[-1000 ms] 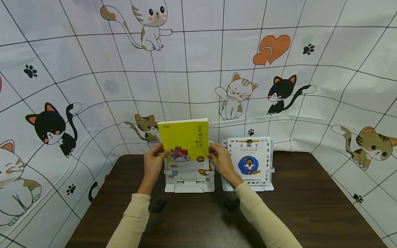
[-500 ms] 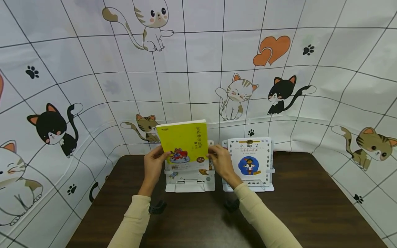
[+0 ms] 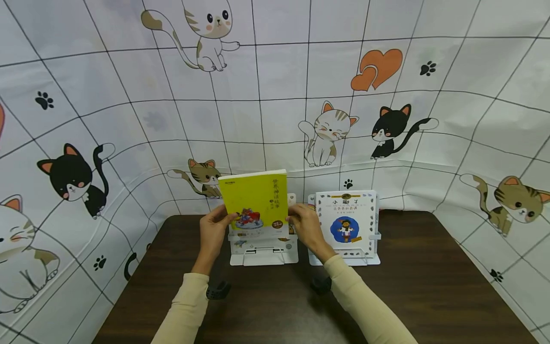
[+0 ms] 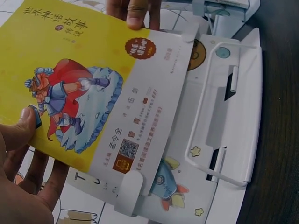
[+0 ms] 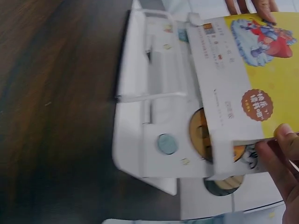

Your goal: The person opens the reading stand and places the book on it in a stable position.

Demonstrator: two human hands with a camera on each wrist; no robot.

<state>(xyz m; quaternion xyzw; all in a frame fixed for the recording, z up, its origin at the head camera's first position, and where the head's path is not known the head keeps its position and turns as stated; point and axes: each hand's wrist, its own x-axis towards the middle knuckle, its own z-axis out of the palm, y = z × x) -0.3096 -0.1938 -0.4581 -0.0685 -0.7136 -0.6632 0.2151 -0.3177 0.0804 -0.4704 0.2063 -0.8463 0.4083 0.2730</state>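
Observation:
A yellow book (image 3: 253,200) with a white lower band is held upright by both hands, slightly tilted, in front of a white book stand (image 3: 264,258). My left hand (image 3: 212,234) grips its left edge, thumb on the cover and fingers behind. On the opposite edge my right hand (image 3: 307,229) pinches the book between thumb and fingers. In the left wrist view, the bottom of the book (image 4: 60,84) reaches the stand's side clips (image 4: 128,193). The stand's wire page holder (image 4: 224,112) lies below the book. Much of the stand's back plate is hidden behind it.
To the right, a second white stand (image 3: 315,260) carries a white book (image 3: 343,215) with a blue round picture. Both stands are on a dark brown table (image 3: 429,286). Behind it hangs a white cloth (image 3: 275,119) with a grid and cartoon cats.
The book has come down slightly toward the stand, and its tilt has shifted a little. Both hands keep their grip on its sides.

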